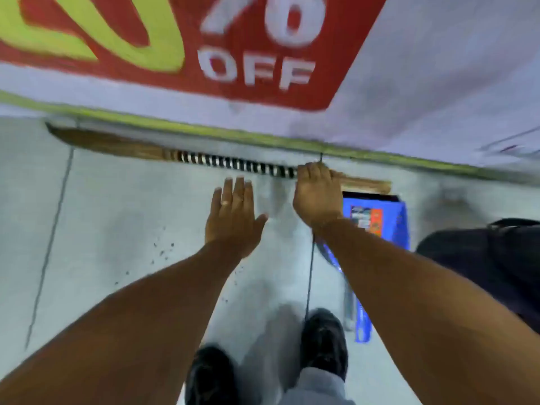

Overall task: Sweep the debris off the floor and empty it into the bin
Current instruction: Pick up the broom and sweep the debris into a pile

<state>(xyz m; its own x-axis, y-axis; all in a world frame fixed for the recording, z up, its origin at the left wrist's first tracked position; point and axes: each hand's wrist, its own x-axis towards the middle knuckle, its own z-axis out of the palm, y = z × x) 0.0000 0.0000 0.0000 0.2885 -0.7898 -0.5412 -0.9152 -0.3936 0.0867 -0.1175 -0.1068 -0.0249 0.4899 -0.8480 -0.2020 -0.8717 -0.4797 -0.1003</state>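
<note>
A straw broom (117, 143) lies along the foot of the wall, its brown bristles to the left and a black-and-white wrapped handle running right. My right hand (317, 194) is closed over the handle's right end. My left hand (233, 216) hovers open and flat above the floor, just left of the right hand, holding nothing. Small dark debris specks (162, 252) are scattered on the pale floor under my left forearm. A blue dustpan (377, 220) stands to the right, its long handle reaching down toward my feet. A dark bin (479, 258) sits at the far right.
A wall banner (263, 68) in red, white and yellow-green reads "OFF" straight ahead. My black shoes (324, 343) stand at the bottom centre. A dark floor seam (49, 238) runs down the left side. The frame is motion-blurred.
</note>
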